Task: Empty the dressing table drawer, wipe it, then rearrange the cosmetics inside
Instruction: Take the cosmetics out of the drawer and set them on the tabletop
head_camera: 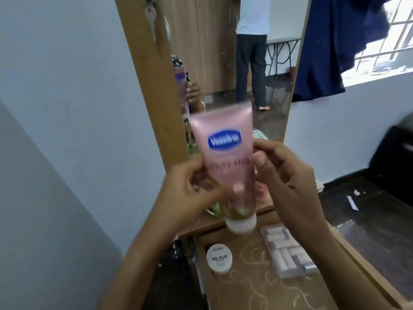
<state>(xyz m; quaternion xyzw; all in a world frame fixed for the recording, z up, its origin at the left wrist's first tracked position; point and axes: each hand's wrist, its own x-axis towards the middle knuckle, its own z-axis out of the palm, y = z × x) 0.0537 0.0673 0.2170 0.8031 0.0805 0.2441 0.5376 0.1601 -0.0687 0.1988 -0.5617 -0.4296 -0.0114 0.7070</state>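
Vaseline tube (223,157), pink, blue oval logo, white cap pointing down. Held upright in the air in front of the mirror (234,63), above the open drawer (252,280). Motion blur on the tube; lower print unreadable.

Left hand (190,193): fingers curled, pinching the tube's left edge at mid-height. Right hand (283,173): fingers curled round the right edge, thumb pressed against the tube's side. Both hands grip it together.

Drawer pulled out below the hands, wood bottom marked with pale curly scribbles. Inside, left: small round white jar (219,258), lid reading "NAIL POLISH", the smaller print too blurred to read. Inside, right: clear flat case (288,251) holding rows of pale pieces, lying at an angle, well apart from the jar.

Table (257,212) edge runs just behind the tube's cap; a green item and a pink item sit on it, mostly hidden by hands and tube.

Mirror in wooden frame; keys (150,16) hang on the frame at upper left. Reflection shows a standing person in light top and dark trousers, plus the tube and a hand. Dark blue cloth (335,45) hangs at the window, right. Dark floor to the right with white paper scraps (352,202).
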